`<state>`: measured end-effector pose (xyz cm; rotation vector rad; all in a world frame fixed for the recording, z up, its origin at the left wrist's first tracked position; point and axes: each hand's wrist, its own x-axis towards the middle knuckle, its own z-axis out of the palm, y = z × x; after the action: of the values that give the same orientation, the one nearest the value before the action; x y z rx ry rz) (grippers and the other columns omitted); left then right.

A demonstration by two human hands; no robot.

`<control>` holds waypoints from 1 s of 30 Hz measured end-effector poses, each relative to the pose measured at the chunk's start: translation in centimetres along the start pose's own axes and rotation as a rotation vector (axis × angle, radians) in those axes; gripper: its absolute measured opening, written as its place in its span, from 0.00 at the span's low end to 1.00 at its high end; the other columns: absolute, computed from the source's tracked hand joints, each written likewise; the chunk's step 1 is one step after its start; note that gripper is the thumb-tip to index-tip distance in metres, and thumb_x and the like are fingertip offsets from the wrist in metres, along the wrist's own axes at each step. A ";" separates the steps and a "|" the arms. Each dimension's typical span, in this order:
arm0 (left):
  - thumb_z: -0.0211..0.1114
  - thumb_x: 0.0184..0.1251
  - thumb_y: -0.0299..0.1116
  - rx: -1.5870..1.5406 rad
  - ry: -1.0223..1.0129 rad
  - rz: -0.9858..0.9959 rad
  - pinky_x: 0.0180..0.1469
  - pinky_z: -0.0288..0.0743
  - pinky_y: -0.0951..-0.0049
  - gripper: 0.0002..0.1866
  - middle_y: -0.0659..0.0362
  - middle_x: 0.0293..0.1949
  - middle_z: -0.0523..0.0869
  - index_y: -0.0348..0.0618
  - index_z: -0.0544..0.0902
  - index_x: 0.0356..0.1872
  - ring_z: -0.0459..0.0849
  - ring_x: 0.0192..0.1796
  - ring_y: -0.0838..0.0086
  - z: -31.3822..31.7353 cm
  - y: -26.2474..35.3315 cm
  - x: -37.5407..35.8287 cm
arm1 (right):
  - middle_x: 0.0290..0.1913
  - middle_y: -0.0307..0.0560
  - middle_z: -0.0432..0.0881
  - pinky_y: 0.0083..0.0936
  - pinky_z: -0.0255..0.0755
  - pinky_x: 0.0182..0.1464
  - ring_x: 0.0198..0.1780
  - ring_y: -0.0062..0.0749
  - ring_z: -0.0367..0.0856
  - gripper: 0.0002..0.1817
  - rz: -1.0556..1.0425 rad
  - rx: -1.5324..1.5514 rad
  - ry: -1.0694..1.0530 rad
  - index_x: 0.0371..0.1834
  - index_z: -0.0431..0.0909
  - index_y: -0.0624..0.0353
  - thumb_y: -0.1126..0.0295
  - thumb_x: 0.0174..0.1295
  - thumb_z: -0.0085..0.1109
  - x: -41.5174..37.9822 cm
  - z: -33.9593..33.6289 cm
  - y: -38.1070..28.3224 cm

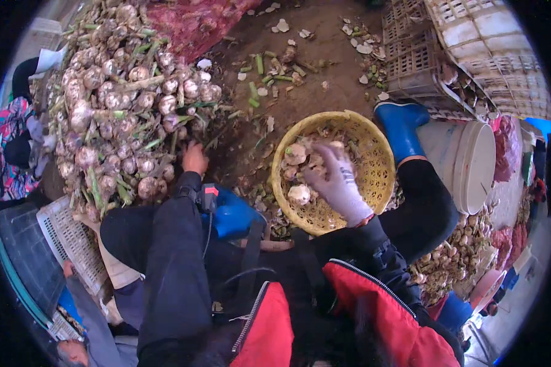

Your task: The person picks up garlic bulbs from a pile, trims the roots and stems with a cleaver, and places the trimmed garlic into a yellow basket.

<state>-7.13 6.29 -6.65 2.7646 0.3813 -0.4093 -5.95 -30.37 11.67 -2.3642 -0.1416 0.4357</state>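
While the right hand [337, 180], in a pale glove, is hovering over the yellow basket [381, 170], its fingers are standing apart. No bulb is visibly being held; contact with anything beneath is not being shown clearly. Several pale garlic bulbs [299, 194] are lying inside the basket, mostly toward its left side.

The left hand [194, 160], bare, is resting at the right edge of the garlic heap [122, 116] with its fingers curling inward. Cannot tell whether it is gripping anything, as the fingertips are hidden. Many bulbs in the heap are carrying long stems.

Placement: the basket is sitting on the ground between the blue boots [404, 125], probably because the parted legs are leaving a space directly under the right hand. The heap is lying alongside the left leg, presumably to be within the left arm's reach.

Farther out, cut stems [253, 90] and skins are littering the soil ahead. A red mesh sack [190, 27] is lying beyond the heap. A white bucket [471, 165] and plastic crates [483, 49] are standing to the right, perhaps to be near without crowding the basket.
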 end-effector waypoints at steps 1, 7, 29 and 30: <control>0.58 0.48 0.24 0.005 0.035 0.054 0.53 0.71 0.54 0.12 0.47 0.46 0.79 0.39 0.81 0.37 0.75 0.52 0.47 0.2 0.0 -0.2 | 0.59 0.55 0.69 0.43 0.60 0.62 0.61 0.53 0.65 0.30 -0.004 0.042 -0.031 0.58 0.70 0.54 0.57 0.51 0.63 0.2 0.5 -0.1; 0.63 0.51 0.31 -0.252 0.184 0.193 0.46 0.72 0.58 0.08 0.46 0.36 0.79 0.36 0.81 0.30 0.77 0.43 0.48 0.1 5.9 -1.9 | 0.61 0.60 0.67 0.40 0.61 0.63 0.62 0.54 0.65 0.33 0.027 0.184 -0.163 0.63 0.65 0.58 0.59 0.54 0.63 0.6 2.8 -0.1; 0.62 0.35 0.20 -0.279 0.040 0.721 0.36 0.69 0.61 0.12 0.56 0.29 0.75 0.42 0.75 0.27 0.76 0.35 0.58 -14.0 21.2 -12.9 | 0.41 0.44 0.77 0.25 0.73 0.47 0.44 0.24 0.77 0.30 -0.026 0.919 -0.245 0.51 0.66 0.59 0.68 0.46 0.73 -1.1 0.6 -0.7; 0.62 0.36 0.20 -0.286 0.032 0.695 0.36 0.69 0.61 0.12 0.56 0.29 0.75 0.42 0.75 0.27 0.76 0.35 0.58 -14.0 21.4 -13.2 | 0.41 0.45 0.78 0.26 0.73 0.47 0.44 0.26 0.77 0.30 -0.066 0.930 -0.271 0.51 0.68 0.60 0.67 0.45 0.73 -0.9 0.9 -0.3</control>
<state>-9.51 -11.15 16.04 2.4189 -0.4757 -0.1178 -7.15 -29.73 11.50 -1.3822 -0.1078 0.6216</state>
